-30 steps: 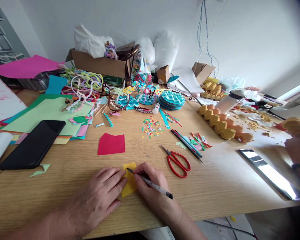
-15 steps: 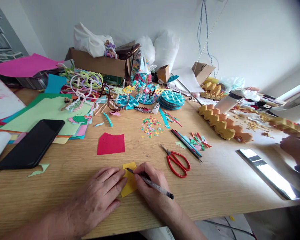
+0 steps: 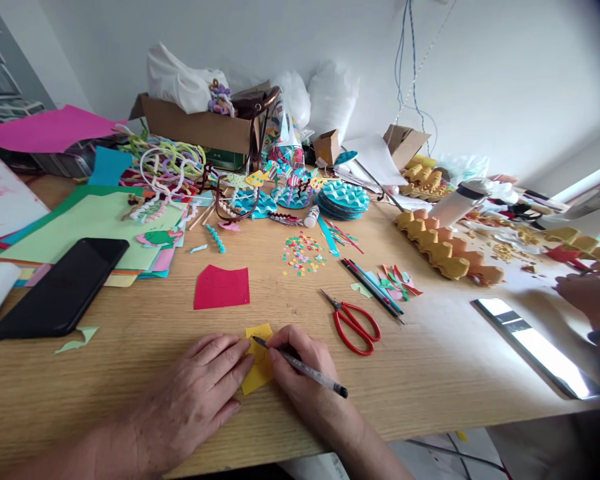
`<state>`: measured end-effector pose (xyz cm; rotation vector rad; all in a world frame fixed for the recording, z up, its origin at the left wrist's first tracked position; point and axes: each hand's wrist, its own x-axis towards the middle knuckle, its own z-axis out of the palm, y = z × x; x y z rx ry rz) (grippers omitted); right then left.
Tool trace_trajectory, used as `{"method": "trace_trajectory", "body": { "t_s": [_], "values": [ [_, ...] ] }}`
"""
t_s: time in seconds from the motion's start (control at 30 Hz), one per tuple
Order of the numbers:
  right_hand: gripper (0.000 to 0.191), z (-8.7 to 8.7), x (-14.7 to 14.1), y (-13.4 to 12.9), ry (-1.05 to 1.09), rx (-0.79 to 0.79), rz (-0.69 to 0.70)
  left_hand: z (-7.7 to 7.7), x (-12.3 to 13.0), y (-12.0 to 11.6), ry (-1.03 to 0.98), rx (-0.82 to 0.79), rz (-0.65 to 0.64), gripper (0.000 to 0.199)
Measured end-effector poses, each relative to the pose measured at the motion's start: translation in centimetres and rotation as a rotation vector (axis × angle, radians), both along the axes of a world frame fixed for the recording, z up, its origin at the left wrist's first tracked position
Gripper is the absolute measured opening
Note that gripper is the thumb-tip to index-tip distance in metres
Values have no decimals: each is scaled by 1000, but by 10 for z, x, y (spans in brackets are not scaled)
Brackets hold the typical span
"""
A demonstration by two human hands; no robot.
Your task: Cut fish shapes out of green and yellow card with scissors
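A small yellow piece of paper (image 3: 258, 377) lies on the wooden table, with faint pen lines on it. My left hand (image 3: 200, 387) rests flat, its fingertips pressing the paper's left edge. In my right hand (image 3: 303, 370) is a pen (image 3: 320, 380) with a clear barrel and black end cap; its tip touches the upper part of the paper. Beyond my hands lies a red piece of paper (image 3: 221, 288) with a drawn curve. Red-handled scissors (image 3: 356, 327) lie to the right of my right hand, blades pointing away.
A black phone (image 3: 63, 287) and coloured paper sheets (image 3: 80, 227) lie at left. Pencils (image 3: 373, 287), paper scraps (image 3: 397, 283) and small confetti dots (image 3: 304, 253) are ahead. At right are egg cartons (image 3: 445, 250), a shiny phone (image 3: 533, 347) and another person's hand (image 3: 587, 297).
My hands, the pen and the yellow paper look almost unmoved. The other person's hand at far right has shifted slightly, and something red now shows beside it.
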<state>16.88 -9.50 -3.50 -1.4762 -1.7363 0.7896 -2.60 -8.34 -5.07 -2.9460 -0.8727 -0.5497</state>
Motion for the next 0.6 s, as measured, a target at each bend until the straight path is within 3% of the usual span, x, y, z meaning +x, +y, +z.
{"method": "trace_trajectory", "body": {
  "t_s": [0.6],
  "values": [
    [10,0,0,-1,-6,3,5,3,0,0,8,16,-7,36]
  ]
}}
